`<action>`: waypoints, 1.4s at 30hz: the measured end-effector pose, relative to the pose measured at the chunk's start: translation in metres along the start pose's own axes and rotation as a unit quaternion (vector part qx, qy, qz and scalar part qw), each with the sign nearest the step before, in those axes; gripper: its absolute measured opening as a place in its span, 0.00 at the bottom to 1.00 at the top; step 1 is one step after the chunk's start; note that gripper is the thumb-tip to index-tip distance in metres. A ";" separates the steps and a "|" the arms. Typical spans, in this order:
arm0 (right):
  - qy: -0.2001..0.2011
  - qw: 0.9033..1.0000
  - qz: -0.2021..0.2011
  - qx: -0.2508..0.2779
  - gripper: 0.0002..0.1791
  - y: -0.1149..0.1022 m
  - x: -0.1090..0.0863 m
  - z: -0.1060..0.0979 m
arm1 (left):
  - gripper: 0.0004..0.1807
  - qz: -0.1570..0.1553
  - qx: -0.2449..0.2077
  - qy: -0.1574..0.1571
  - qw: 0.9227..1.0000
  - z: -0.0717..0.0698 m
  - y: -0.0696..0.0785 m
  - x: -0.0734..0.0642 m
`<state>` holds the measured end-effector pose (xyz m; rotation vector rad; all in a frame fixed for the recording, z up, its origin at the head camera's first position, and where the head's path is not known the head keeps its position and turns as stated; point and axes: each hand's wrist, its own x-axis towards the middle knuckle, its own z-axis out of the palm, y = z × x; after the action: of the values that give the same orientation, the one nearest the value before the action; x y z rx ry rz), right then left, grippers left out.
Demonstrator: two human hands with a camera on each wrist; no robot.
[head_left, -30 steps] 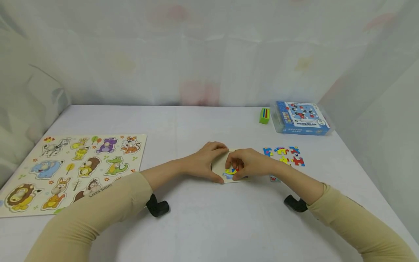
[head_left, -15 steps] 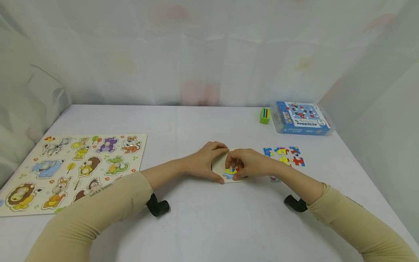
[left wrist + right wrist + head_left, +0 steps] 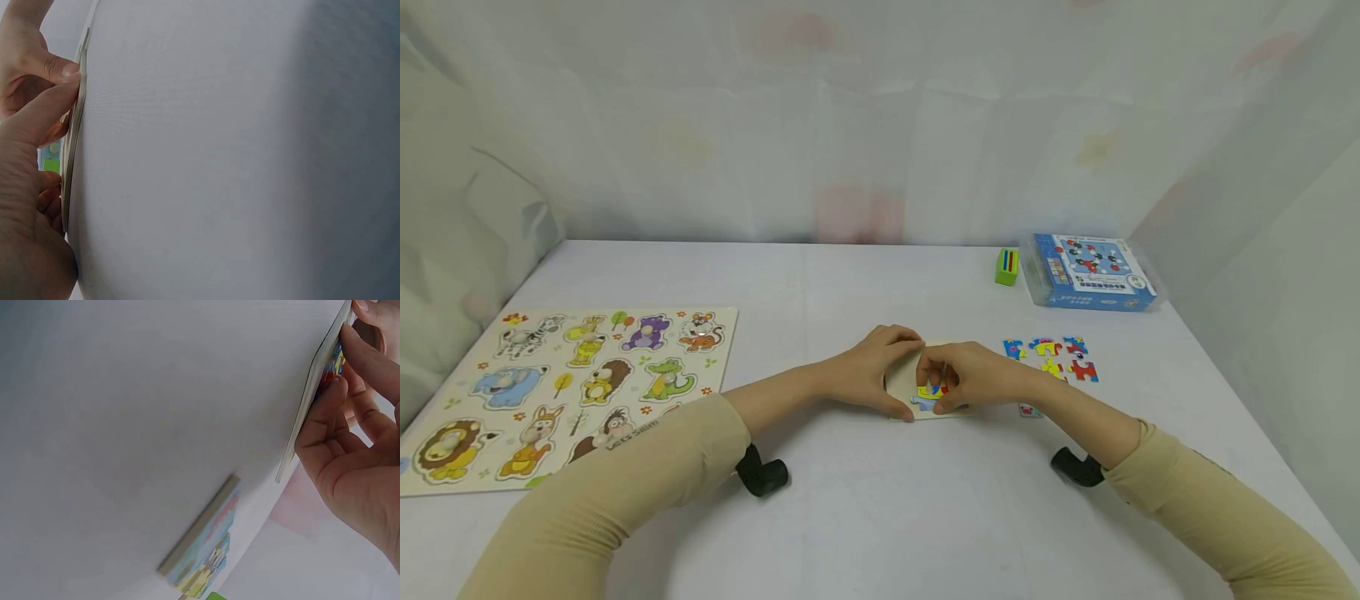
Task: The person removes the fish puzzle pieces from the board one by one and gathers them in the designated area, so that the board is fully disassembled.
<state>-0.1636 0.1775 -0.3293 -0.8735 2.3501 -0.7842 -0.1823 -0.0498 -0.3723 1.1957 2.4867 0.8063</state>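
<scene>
A small wooden puzzle board [image 3: 901,382] lies flat mid-table. My left hand [image 3: 867,368] holds its left side, with the thumb at the near edge and the fingers at the far edge. Over the board's right part, my right hand [image 3: 983,377] pinches a puzzle piece [image 3: 337,361] that shows red, yellow and blue in the right wrist view. Blue and yellow pieces [image 3: 927,397] show in the board below its fingers; the right hand hides the rest. Several loose jigsaw pieces [image 3: 1083,370] lie right of the board, some behind the right wrist.
A large animal puzzle board [image 3: 559,383] covers the table's left. At the back right stand a green block [image 3: 1007,267] with coloured stripes and a blue box [image 3: 1097,271] in a clear case. A pale curtain [image 3: 865,125] hangs behind the table.
Both hands stay at the puzzle board. My right thumb and fingers have shifted only very slightly over the piece; the loose pieces lie where they were.
</scene>
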 end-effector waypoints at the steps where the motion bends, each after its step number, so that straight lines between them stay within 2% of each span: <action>1: 0.000 1.000 0.001 0.002 0.17 0.000 0.000 0.000 | 0.55 0.000 0.000 0.000 1.000 0.000 0.000 0.000; 9: 0.002 1.000 0.000 0.014 0.09 0.002 0.000 0.000 | 0.57 0.002 0.000 -0.003 1.000 0.001 0.000 0.000; 15: 0.002 0.999 0.019 0.032 0.04 0.003 0.002 -0.001 | 0.57 -0.001 -0.002 -0.002 1.000 0.001 0.000 0.000; 22: 0.006 0.999 0.035 0.034 0.04 0.003 0.002 0.000 | 0.57 -0.003 -0.004 -0.003 1.000 0.000 0.001 0.000; 30: 0.017 0.999 0.014 0.033 0.04 0.003 0.000 -0.004 | 0.57 -0.001 -0.008 -0.003 1.000 -0.001 0.003 0.000; 33: 0.023 0.999 0.009 0.034 0.04 0.005 -0.001 -0.007 | 0.57 -0.001 -0.008 -0.003 1.000 -0.001 0.003 0.000; 42: 0.037 0.998 0.025 0.039 0.03 0.008 -0.013 -0.025 | 0.57 -0.006 0.005 -0.005 1.000 -0.001 0.002 0.001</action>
<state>-0.1738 0.2001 -0.3139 -0.7611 2.3780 -0.8949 -0.1820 -0.0487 -0.3705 1.1833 2.4900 0.7841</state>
